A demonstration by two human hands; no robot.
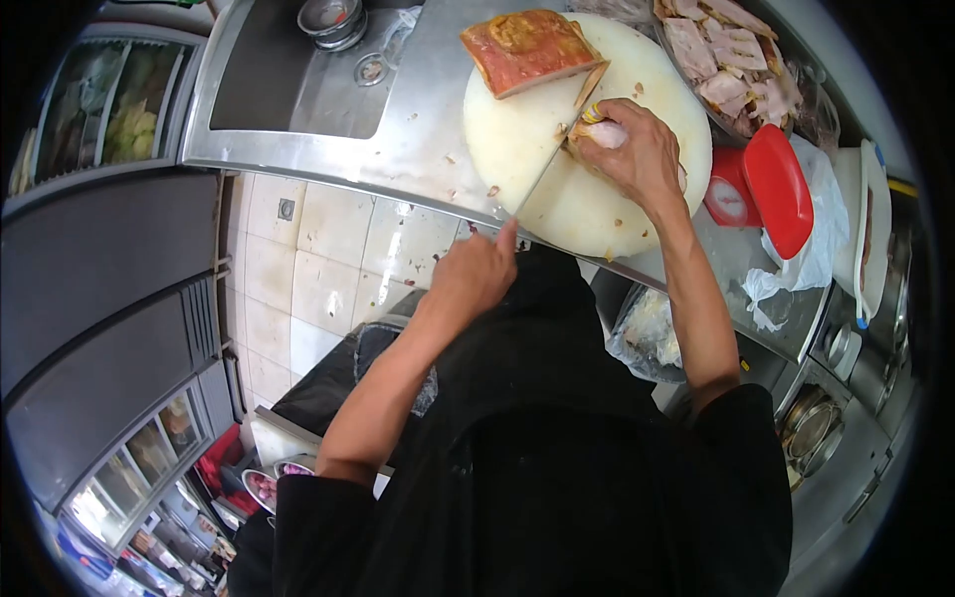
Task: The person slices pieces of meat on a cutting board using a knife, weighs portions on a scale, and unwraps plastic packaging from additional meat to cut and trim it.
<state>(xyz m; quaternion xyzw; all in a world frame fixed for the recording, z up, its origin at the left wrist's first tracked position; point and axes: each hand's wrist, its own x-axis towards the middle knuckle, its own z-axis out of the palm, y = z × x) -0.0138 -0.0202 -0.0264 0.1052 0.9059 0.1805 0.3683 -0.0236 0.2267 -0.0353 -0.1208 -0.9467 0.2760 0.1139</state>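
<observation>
My left hand [476,274] is closed at the near edge of the counter, around the handle end of a knife; the handle itself is hidden. The thin knife blade [542,174] appears nearly edge-on and runs away from me across the round white cutting board [637,224]. My right hand [642,149] curls over a piece of pale meat [603,133] just right of the blade, pressing it to the board. A small yellow item [594,113] shows at its fingertips. A browned slab of meat [532,48] lies at the back left of the board, touching the far part of the blade.
A metal tray of cut meat [731,60] stands behind right. A red scale [731,189] with a red pan [778,189] sits beside the board, near a white plastic bag [811,224]. At left is a sink [298,95] holding metal bowls [332,20]. A lined bin [652,333] stands below.
</observation>
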